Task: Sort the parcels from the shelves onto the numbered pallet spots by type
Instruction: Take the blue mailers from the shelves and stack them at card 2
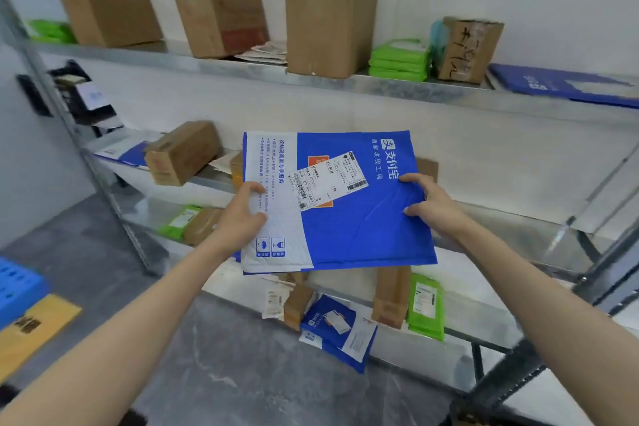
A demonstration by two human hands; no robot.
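I hold a flat blue and white padded mailer [359, 232] with a shipping label in front of the metal shelves [242, 67]. My left hand [242, 214] grips its white left edge, thumb on top. My right hand [428, 204] pinches its blue right edge. The mailer hangs in the air level with the middle shelf, face up toward me.
Brown cardboard boxes [328, 24], green mailers [397, 60] and a blue mailer [560, 83] lie on the top shelf. Lower shelves hold a small box [183, 152], blue mailers [337, 328] and a green parcel [425, 308]. A blue pallet [17, 290] and yellow envelope [31, 328] sit at the left on the floor.
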